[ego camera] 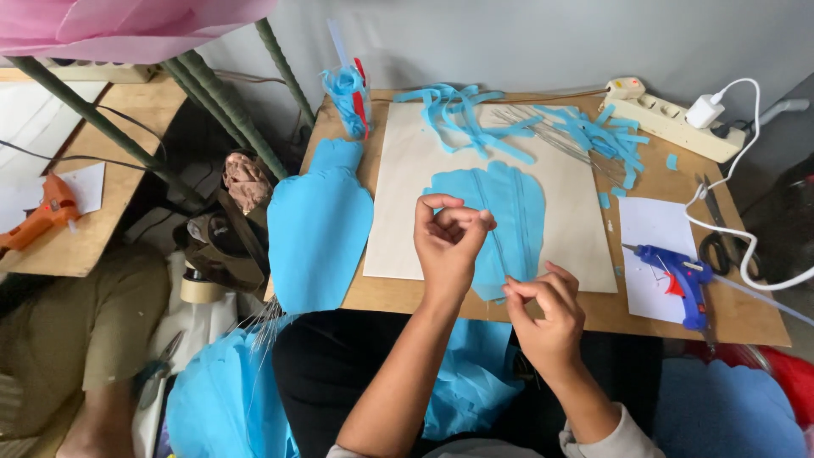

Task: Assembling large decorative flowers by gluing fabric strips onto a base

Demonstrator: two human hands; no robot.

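Setting: wooden table against a grey wall, covered in craft scraps.
Petal: blue paper petal lies flat on a cream sheet at the table's middle, thin wires running down its length.
Wire: one thin wire slants across the petal between both hands.
Left hand: left hand hovers over the petal's lower left, thumb and forefinger pinched on the wire's upper end.
Right hand: right hand sits at the table's near edge, fingertips pinched on the wire's lower end.
Left side: second blue petal hangs over the table's left edge.
Far edge: blue paper strips and a bundle of wires.
Right side: blue glue gun on white paper, scissors beside it, power strip behind.
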